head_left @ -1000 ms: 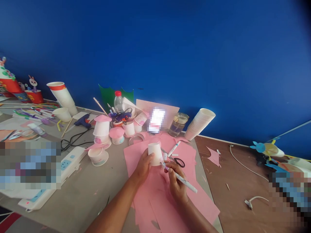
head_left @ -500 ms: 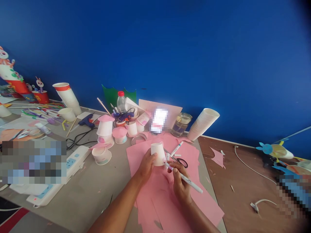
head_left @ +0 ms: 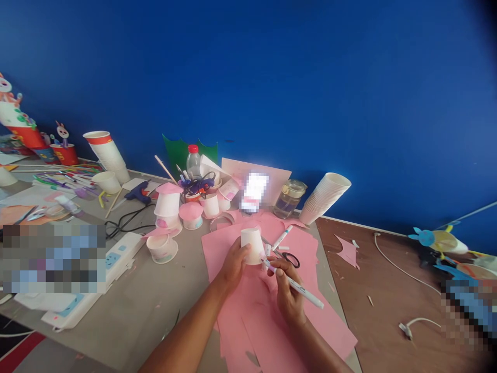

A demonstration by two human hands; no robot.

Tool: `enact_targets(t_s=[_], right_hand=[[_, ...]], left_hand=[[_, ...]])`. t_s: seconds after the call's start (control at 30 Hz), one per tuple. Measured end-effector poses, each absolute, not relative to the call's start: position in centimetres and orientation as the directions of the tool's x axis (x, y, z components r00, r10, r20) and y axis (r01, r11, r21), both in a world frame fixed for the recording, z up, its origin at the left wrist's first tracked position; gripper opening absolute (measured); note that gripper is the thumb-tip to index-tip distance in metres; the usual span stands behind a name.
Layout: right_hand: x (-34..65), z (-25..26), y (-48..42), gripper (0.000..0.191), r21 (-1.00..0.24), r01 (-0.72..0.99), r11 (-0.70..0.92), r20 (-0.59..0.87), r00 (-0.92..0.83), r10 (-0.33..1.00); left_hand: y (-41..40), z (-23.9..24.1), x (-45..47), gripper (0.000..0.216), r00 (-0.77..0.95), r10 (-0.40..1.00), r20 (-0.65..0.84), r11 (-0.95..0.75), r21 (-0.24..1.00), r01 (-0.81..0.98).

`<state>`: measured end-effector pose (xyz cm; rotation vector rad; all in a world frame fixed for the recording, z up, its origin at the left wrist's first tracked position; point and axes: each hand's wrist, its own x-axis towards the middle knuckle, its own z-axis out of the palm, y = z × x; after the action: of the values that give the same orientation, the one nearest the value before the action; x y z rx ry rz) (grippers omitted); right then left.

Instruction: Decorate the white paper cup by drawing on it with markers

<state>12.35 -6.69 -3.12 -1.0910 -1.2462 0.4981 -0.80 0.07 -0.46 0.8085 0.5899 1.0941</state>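
Upside down over the pink paper, a white paper cup (head_left: 252, 247) is gripped by my left hand (head_left: 234, 264) on its left side. My right hand (head_left: 289, 292) is closed around a white marker (head_left: 306, 295), whose tip is at the cup's lower right side, near small pinkish marks. Pink paper sheets (head_left: 256, 331) lie in a pile below both hands. Just beyond my right hand are black-handled scissors (head_left: 290, 259) and another white marker (head_left: 282, 237).
Pink-topped paper cups (head_left: 167, 202) stand to the left, near a blue glue gun (head_left: 139, 192) and a white power strip (head_left: 97, 280). At the back are a lit phone (head_left: 254, 191), a glass jar (head_left: 290, 198) and a leaning cup stack (head_left: 326, 197).
Almost nothing differs. Both hands, the cup and the marker keep nearly the same place, with the view shifted very slightly.
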Motion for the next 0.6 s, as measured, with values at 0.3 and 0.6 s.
enact_targets(t_s=[0.3, 0.6], right_hand=[[12.39, -3.2, -6.48, 0.021, -0.863, 0.246, 0.441, 0.5, 0.294, 0.815], [12.08, -2.78, -6.73, 0.025, -0.874, 0.219, 0.435, 0.485, 0.322, 0.813]], left_hand=[[-0.02, -0.25, -0.67, 0.023, 0.339, 0.939, -0.051, 0.234, 0.817, -0.527], [0.08, -0.74, -0.72, 0.028, 0.307, 0.95, -0.061, 0.217, 0.835, -0.505]])
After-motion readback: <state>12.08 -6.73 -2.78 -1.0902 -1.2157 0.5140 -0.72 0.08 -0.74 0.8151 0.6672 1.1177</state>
